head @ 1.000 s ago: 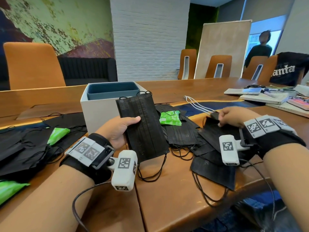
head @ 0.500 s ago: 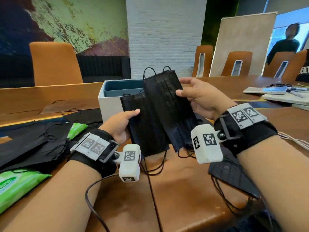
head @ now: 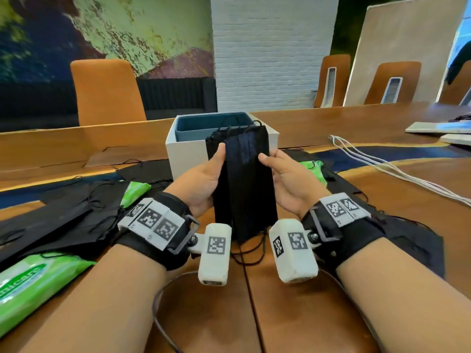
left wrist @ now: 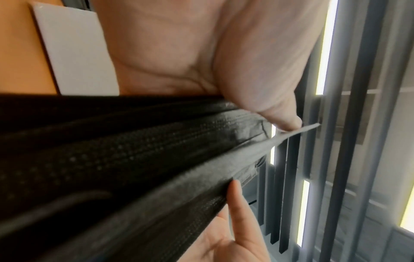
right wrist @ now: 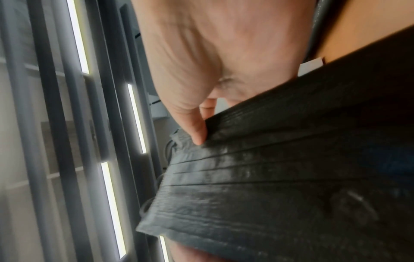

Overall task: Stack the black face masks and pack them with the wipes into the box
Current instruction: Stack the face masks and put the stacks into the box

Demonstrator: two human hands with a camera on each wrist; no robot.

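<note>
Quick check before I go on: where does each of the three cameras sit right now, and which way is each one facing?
Head: worn on the head, looking forward and down at the table; shows both forearms, left hand and right hand gripping the black masks before the box.
Left wrist: looks along the left hand, upward past the masks to ceiling lights; right fingers show below.
Right wrist: looks along the right hand, also upward, masks filling the lower right.
All three share the masks.

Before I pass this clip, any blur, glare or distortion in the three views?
Head view: mostly sharp, wide-angle bending at the edges, held masks evenly lit. Left wrist view: left hand soft, ceiling light strips blown out. Right wrist view: right hand blurred, mask pleats readable, the same glare.
</note>
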